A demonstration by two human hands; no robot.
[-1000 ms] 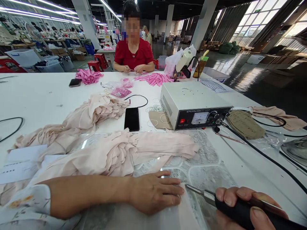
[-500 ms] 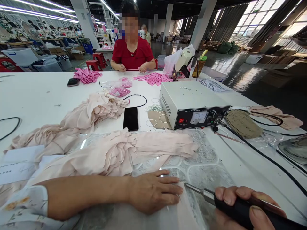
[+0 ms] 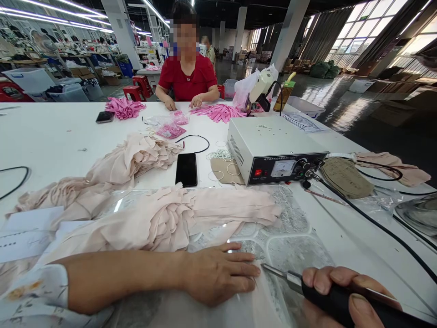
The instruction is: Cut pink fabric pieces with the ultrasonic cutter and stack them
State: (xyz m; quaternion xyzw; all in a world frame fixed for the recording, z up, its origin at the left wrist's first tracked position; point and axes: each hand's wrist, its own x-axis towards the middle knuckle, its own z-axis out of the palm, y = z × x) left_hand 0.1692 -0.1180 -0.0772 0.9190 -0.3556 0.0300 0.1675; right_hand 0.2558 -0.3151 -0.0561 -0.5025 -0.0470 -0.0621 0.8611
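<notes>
My left hand [image 3: 218, 275] lies flat, palm down and fingers stretched, on a translucent sheet over pale pink fabric [image 3: 261, 296] at the near edge of the table. In my right hand [image 3: 348, 291], the fingers wrap round a black-handled tool with a slim metal tip [image 3: 275, 271]. That tip points left, close beside my left fingertips at the fabric's edge; whether it touches the cloth I cannot tell. Beyond my left hand is a fanned stack of pale pink fabric pieces [image 3: 235, 205], resting on a clear patterned mat [image 3: 293, 255].
A metal control box [image 3: 276, 141] with a black cable [image 3: 368, 221] stands ahead on the right. A phone [image 3: 186, 170] is left of it. More pale fabric [image 3: 133, 157] and paper sheets [image 3: 27, 232] lie left. Across the table, a person in red [image 3: 187, 77] handles pink strips [image 3: 218, 112].
My right hand and the tool have shifted slightly left and toward me; the tip sits a little lower along the fabric edge. My left hand stays put. The person opposite has lowered both hands onto the table.
</notes>
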